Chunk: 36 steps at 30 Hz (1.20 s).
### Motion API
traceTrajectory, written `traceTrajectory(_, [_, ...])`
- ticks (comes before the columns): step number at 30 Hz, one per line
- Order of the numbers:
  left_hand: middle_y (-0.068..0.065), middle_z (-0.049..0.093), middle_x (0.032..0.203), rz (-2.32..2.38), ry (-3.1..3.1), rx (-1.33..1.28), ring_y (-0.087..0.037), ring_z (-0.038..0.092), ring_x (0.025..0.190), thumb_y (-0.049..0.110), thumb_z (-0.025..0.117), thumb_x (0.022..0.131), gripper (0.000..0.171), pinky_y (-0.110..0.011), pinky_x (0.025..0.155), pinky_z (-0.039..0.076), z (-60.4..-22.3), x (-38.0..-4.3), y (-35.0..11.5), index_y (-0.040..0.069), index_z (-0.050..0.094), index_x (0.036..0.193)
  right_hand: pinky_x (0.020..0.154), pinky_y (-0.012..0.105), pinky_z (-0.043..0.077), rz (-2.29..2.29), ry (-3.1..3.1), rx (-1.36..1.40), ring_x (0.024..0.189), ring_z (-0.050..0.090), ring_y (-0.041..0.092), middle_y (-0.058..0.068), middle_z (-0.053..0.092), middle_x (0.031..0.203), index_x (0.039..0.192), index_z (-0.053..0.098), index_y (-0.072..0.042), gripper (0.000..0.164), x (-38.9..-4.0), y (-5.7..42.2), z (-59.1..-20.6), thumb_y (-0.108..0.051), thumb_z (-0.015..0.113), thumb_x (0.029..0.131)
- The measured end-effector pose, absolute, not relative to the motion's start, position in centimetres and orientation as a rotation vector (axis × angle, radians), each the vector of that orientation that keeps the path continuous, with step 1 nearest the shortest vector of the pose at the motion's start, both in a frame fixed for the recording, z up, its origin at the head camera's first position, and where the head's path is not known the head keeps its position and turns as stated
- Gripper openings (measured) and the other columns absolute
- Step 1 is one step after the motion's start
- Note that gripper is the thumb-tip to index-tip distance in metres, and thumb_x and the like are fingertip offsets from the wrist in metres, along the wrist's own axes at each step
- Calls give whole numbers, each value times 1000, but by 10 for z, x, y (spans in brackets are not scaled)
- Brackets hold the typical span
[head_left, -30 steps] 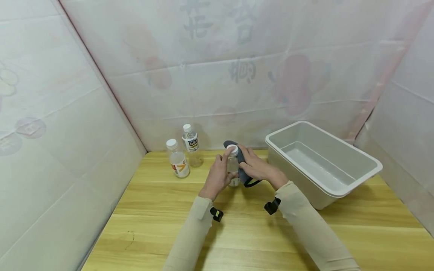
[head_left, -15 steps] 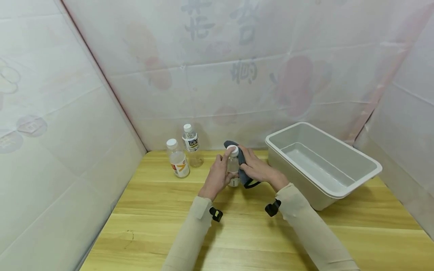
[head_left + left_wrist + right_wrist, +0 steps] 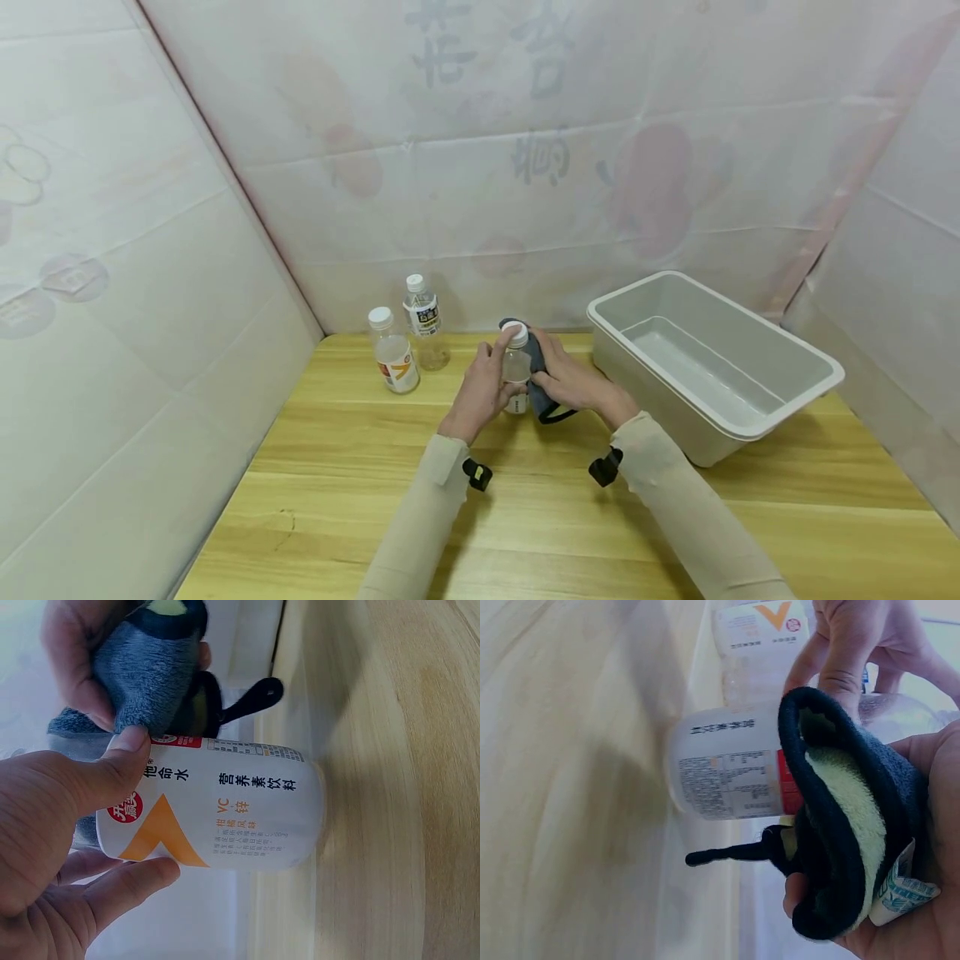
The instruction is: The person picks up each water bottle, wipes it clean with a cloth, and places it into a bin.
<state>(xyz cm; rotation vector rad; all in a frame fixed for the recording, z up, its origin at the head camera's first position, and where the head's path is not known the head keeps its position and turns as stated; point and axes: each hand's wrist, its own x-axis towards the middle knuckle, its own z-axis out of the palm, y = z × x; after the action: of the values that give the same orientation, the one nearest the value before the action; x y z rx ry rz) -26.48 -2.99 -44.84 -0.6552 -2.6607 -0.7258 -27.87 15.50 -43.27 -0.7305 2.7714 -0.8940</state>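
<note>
Both hands on a small bottle, a soft cloth pressed to its side

In the middle of the head view the left hand [image 3: 480,392] grips the bottle [image 3: 515,371], thumb and fingers curled round its labelled body; it stands upright on the wooden table [image 3: 525,517]. The right hand [image 3: 573,383] holds a folded cloth [image 3: 536,375], fingers closed on it, against the bottle's right side. The bottle is clear thin plastic with a white cap [image 3: 514,334]; it looks light, smooth, a little slippery, and may dent if squeezed, so the label band is the best place to hold. The cloth is fleecy, dark grey outside and pale yellow inside [image 3: 847,817], limp, with a small loop. Two more bottles [image 3: 393,362] stand at upper left; a grey plastic bin [image 3: 750,421] is at right.
</note>
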Motion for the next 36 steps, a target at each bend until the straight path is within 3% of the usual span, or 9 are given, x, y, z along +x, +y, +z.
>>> traceTrajectory(3, [-8,43,93,-728,-2653,-656,-14,50,65,36,68,75,94,-22,56,45,-448,-264,-30,42,1,141,105,53,27,-922,2731,-742,137,19,36,19,6,150,144,-11,-25,69,-278,156,-436,-29,36,95])
traceTrajectory(6, [-9,44,93,-727,-2645,-657,-15,51,66,36,68,75,94,-23,58,46,-448,-263,-30,41,1,141,106,54,25,-961,2710,-729,137,17,35,18,5,150,144,-11,-27,68,-277,158,-438,-30,36,95])
traceTrajectory(17, [-9,45,93,-716,-2642,-658,-16,52,68,37,69,74,95,-24,60,47,-450,-264,-29,41,2,141,104,54,27,-1017,2704,-723,136,20,33,16,9,149,143,-11,-34,68,-280,159,-449,-29,37,95])
traceTrajectory(28, [-9,44,95,-749,-2668,-656,-18,55,72,37,69,74,94,-26,62,48,-446,-263,-30,43,2,140,101,55,28,-1061,2690,-770,130,24,35,20,13,144,145,-10,-22,71,-276,159,-456,-27,41,95])
traceTrajectory(36, [-10,45,96,-748,-2669,-660,-18,54,71,37,68,75,93,-27,61,47,-446,-260,-31,43,2,140,103,53,27,-1077,2641,-739,130,23,33,19,11,144,143,-14,-29,72,-274,159,-464,-27,40,95])
